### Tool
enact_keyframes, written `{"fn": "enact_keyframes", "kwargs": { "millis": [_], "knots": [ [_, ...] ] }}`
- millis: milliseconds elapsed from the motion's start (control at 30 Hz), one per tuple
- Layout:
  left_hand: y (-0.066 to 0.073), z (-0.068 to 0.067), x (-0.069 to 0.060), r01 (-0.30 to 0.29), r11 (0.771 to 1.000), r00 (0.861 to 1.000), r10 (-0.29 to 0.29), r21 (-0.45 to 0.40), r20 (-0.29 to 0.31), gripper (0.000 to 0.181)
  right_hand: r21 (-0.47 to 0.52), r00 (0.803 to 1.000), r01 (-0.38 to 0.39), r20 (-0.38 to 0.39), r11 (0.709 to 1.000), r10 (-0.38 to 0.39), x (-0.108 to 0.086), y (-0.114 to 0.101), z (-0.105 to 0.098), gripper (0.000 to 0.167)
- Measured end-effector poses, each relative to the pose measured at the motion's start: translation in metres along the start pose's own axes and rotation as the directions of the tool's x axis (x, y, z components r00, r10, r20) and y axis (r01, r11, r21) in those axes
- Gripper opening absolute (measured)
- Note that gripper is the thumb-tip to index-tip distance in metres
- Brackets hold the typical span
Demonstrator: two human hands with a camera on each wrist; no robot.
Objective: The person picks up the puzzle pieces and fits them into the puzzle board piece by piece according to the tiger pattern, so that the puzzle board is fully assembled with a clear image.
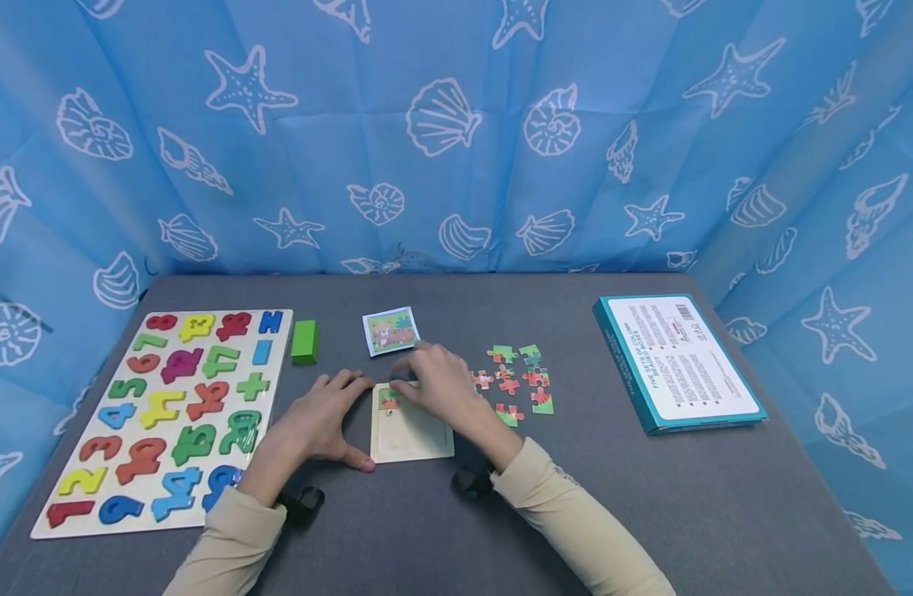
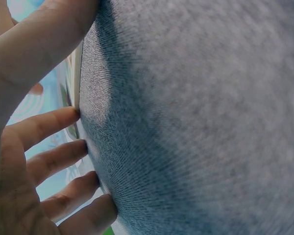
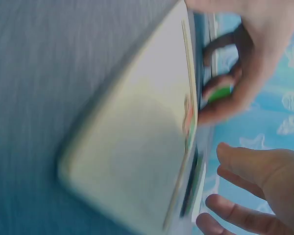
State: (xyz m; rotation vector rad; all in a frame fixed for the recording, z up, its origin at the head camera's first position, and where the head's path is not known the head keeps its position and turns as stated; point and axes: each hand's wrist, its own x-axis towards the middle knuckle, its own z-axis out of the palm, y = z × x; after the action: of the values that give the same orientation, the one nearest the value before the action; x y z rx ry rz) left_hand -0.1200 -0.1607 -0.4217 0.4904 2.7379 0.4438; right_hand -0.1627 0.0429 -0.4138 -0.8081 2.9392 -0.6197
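Observation:
A square wooden puzzle tray (image 1: pixel 411 439) lies on the table, with a small group of joined jigsaw pieces (image 1: pixel 388 400) in its upper left corner. My left hand (image 1: pixel 314 420) is spread along the tray's left side, thumb by the lower corner and index finger touching near the upper one. Above the tray's top edge hovers my right hand (image 1: pixel 441 385). In the right wrist view its fingers (image 3: pixel 235 210) are loosely bent, apart from the tray, and no piece shows between them. Loose jigsaw pieces (image 1: pixel 508 386) lie to its right, some partly hidden by that hand.
Behind the tray is a picture card (image 1: pixel 391 331). A green block (image 1: pixel 304 343) stands beside a large number board (image 1: pixel 158 397) on the left. On the right lies a teal-and-white box (image 1: pixel 679 362). A blue curtain (image 1: pixel 456 190) hangs behind the grey table (image 1: pixel 575 505).

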Motion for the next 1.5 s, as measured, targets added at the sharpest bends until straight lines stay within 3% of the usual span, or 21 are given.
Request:
{"fn": "enact_keyframes", "kwargs": {
  "millis": [333, 633, 900, 1167, 1500],
  "knots": [
    [0.0, -0.001, -0.001, 0.013, 1.0, 1.0, -0.013, -0.005, 0.011, 0.114, -0.022, 0.992, -0.096, -0.082, 0.995, 0.093, -0.003, 0.041, -0.025, 0.024],
    [0.0, 0.0, -0.001, 0.005, 1.0, 1.0, -0.005, -0.005, 0.006, 0.114, -0.053, 0.975, -0.211, -0.089, 0.976, 0.206, -0.013, 0.08, -0.045, 0.029],
    [0.0, 0.0, -0.001, 0.01, 1.0, 1.0, -0.01, -0.013, 0.006, 0.114, -0.058, 0.961, -0.26, -0.112, 0.964, 0.252, -0.025, 0.109, -0.057, 0.036],
    [-0.001, 0.0, 0.0, 0.019, 1.0, 1.0, -0.019, -0.016, 0.013, 0.113, -0.074, 0.947, -0.318, -0.061, 0.945, 0.314, -0.033, 0.124, -0.059, 0.047],
    [0.0, 0.001, -0.001, 0.005, 1.0, 1.0, -0.005, -0.011, -0.011, 0.114, -0.067, 0.94, -0.341, -0.006, 0.938, 0.341, -0.036, 0.128, -0.058, 0.04]
  ]
}}
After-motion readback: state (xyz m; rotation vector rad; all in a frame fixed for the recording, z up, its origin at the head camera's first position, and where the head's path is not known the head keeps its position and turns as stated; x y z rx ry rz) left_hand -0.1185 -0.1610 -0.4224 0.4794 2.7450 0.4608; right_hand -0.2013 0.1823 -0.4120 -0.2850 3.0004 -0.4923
